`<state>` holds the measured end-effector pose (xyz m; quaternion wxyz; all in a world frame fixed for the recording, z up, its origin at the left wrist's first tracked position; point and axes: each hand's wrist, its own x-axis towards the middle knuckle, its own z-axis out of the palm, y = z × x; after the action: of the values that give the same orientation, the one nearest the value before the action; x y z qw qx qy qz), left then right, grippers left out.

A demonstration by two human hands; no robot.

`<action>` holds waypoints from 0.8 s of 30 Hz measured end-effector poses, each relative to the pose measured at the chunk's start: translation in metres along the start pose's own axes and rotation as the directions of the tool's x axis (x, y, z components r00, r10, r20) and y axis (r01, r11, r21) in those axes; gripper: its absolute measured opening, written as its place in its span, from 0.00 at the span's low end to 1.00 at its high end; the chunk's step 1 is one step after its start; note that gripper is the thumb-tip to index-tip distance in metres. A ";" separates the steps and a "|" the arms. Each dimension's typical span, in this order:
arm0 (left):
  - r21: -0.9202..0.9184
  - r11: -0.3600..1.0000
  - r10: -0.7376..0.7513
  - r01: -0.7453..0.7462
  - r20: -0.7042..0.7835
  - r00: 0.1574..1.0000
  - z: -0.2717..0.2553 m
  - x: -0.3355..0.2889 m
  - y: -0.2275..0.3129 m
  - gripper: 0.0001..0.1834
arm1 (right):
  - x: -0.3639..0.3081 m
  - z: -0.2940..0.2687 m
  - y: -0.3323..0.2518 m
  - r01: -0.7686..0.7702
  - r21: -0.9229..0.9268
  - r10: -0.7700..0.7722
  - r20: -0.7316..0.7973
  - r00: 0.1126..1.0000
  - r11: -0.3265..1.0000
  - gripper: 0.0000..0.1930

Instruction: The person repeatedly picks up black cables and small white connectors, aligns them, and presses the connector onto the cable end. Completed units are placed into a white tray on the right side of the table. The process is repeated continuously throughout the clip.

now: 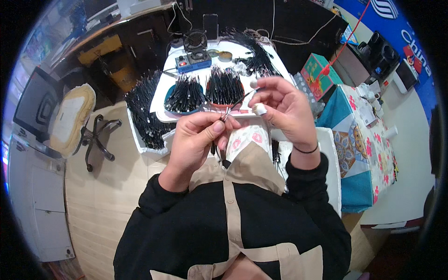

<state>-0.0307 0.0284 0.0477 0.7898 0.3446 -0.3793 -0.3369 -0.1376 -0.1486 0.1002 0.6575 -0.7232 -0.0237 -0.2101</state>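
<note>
White table (159,100) ahead, left fingers (216,127) pinch a black cable (241,99) slanting up-right toward right fingers (274,116), grip unclear.

Cables (184,94) are held in two bowls (174,110) set side by side on the worktable (159,101), a control box (193,63) being placed behind the left one. A foam box (156,150) is stood between worktable and swivel chair (72,119); rightward, a cloth-draped stand (372,163) is placed.
</note>
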 end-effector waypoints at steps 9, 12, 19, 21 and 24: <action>-0.031 0.999 -0.012 0.012 0.016 1.000 0.012 0.023 -0.015 0.10 | 0.002 0.000 0.016 0.155 0.023 -0.147 -0.212 0.966 0.988 0.07; -0.079 0.994 0.071 -0.076 -0.069 0.995 0.013 0.038 -0.011 0.10 | 0.000 0.003 0.009 0.251 -0.102 -0.265 -0.165 0.950 0.963 0.05; 0.164 0.986 0.041 -0.026 -0.089 0.995 0.016 0.034 -0.019 0.11 | -0.002 0.005 0.023 0.284 -0.328 -0.352 -0.170 0.920 0.901 0.05; 0.171 0.985 0.034 -0.017 -0.097 0.995 0.013 0.031 -0.023 0.11 | -0.004 0.006 0.032 0.240 -0.212 -0.285 -0.216 0.934 0.947 0.05; 0.190 0.982 0.023 0.009 -0.163 0.986 0.011 0.025 -0.029 0.10 | -0.006 0.007 0.041 0.169 -0.037 -0.173 -0.247 0.954 0.985 0.06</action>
<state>-0.0353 -0.0102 0.0394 0.7831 0.4437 -0.3445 -0.2667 -0.1282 -0.1455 0.0593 0.6289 -0.6915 -0.0018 -0.3554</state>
